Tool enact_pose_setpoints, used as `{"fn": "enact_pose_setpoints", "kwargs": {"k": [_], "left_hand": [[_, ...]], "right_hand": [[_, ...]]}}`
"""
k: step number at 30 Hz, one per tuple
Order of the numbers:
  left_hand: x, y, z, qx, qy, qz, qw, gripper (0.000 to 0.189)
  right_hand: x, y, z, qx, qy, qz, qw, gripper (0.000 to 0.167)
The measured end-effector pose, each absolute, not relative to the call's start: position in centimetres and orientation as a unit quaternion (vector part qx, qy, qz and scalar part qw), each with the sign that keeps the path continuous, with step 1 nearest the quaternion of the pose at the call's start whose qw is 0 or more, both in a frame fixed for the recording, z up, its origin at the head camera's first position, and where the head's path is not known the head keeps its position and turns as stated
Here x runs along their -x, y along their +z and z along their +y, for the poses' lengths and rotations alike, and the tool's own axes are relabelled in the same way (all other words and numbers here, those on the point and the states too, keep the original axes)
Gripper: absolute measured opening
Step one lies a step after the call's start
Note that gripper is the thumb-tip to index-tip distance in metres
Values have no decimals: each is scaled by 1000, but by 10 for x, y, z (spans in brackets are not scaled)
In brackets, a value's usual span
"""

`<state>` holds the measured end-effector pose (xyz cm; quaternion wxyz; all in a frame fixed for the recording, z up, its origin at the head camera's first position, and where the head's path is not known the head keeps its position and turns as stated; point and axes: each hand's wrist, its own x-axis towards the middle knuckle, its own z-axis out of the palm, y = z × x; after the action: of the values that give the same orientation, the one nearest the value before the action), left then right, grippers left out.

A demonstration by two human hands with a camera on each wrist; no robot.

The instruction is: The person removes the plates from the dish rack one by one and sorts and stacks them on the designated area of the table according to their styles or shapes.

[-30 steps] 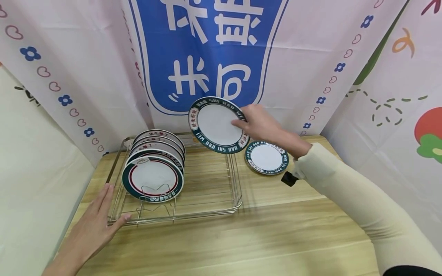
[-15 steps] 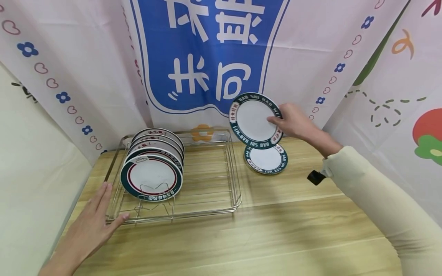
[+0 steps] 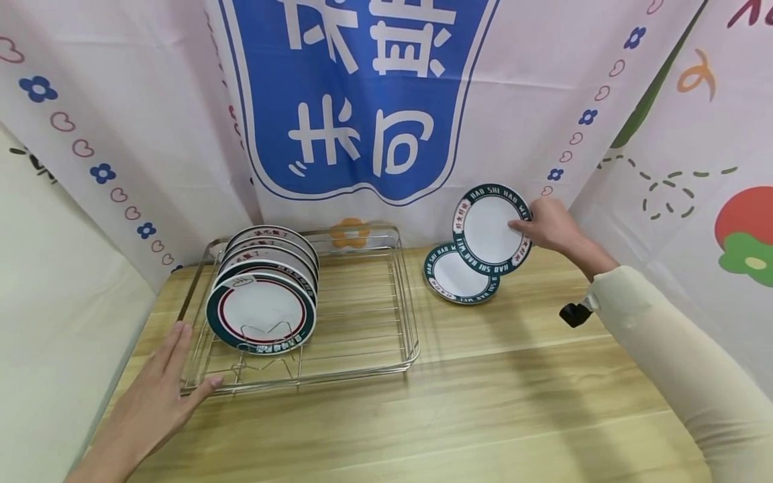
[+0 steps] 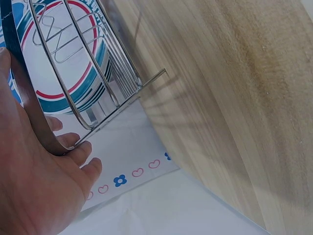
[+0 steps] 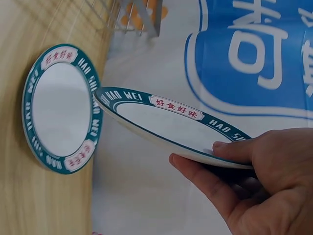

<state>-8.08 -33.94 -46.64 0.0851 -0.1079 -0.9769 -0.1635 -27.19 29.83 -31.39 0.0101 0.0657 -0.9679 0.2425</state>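
My right hand [image 3: 552,225] pinches the right rim of a white plate [image 3: 490,229] with a green lettered border, thumb on its face. The right wrist view shows this held plate [image 5: 161,125] tilted nearly edge-on, fingers beneath it. A matching plate [image 3: 449,282] lies on the table, partly overlapped by the held one in the head view. At the left, my left hand [image 3: 151,396] rests against the front left corner of a wire dish rack [image 3: 356,372], its fingers straight along the side and its thumb over the front rail. Several plates [image 3: 262,312] stand in the rack's left part.
The wooden table [image 3: 423,429] backs onto a hanging cloth [image 3: 513,121] with a blue printed panel. The rack's right section shows bare wires. A small black piece [image 3: 575,315] hangs by the right sleeve [image 3: 658,355].
My right hand has carried the plate rightward from over the rack, then lowered it beside the plate lying on the table. My left hand stays at the rack corner.
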Motion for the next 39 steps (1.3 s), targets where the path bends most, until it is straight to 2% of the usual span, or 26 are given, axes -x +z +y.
{"fn": "enact_pose_setpoints", "kwargs": {"k": [10, 22, 29, 39], "left_hand": [[80, -467, -339, 104, -161, -978, 83, 102], [80, -465, -338, 103, -162, -978, 83, 101], [81, -465, -338, 105, -162, -977, 86, 102], [80, -466, -338, 104, -162, -977, 87, 102]], "right_hand": [[279, -351, 327, -12, 277, -960, -29, 33], [282, -385, 335, 33, 316, -946, -66, 33], [284, -399, 338, 49, 345, -933, -87, 45], [291, -425, 343, 86, 382, -918, -56, 47]]}}
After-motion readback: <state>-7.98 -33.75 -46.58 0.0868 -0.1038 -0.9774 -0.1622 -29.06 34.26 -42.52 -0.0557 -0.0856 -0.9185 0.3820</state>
